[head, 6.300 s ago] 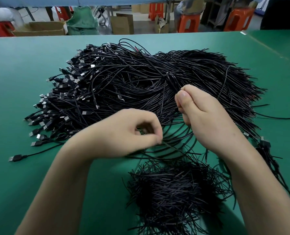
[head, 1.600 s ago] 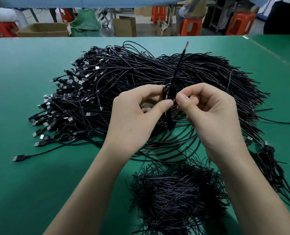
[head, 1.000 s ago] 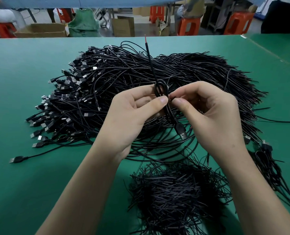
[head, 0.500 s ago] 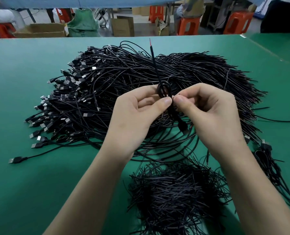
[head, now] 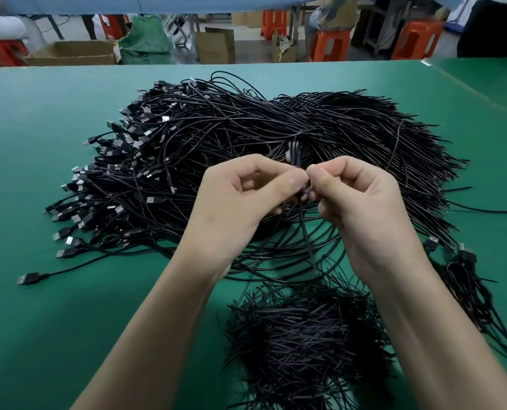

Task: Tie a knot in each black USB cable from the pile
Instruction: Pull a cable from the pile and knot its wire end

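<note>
Hundreds of black cables sprawl in one big pile (head: pixel 246 149) on the green table (head: pixel 39 143), spreading out beyond and to either side of the two hands, with the plug ends fanned out to the left of the left hand. Just below the wrists, nearer the person, sits a smaller heap of short black ties (head: pixel 302 344), bristling in all directions. To the right of the right forearm lies a loose bunch of cables (head: pixel 468 279), a couple of plugs showing at its top. The left hand (head: pixel 240 202) and the right hand (head: pixel 361 208) are raised above the pile, knuckles curled, thumbs and forefingers brought tip to tip so the two hands nearly touch. Between them they pinch a single cable (head: pixel 301 199): its plug end pokes up just above the fingertips, blurred, and a thin tail hangs down between the palms. Whether a knot is formed there I cannot tell, as the fingers cover it.
</note>
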`<act>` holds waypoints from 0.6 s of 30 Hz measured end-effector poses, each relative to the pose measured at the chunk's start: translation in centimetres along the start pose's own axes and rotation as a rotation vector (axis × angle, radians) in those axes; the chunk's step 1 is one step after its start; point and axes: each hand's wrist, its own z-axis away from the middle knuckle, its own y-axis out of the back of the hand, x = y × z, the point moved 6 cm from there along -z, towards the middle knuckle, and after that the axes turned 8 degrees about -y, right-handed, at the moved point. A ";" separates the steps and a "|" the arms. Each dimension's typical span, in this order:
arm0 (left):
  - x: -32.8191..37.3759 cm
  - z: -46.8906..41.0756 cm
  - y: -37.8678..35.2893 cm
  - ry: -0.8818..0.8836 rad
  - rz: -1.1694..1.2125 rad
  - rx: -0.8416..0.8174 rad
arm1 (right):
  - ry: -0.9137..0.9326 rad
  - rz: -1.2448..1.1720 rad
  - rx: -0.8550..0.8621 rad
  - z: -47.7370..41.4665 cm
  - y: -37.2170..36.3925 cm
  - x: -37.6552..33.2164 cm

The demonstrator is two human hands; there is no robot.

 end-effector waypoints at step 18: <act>1.7 0.2 0.2 -0.296 -0.546 -0.012 | -0.262 -0.276 -0.156 -0.7 0.1 1.3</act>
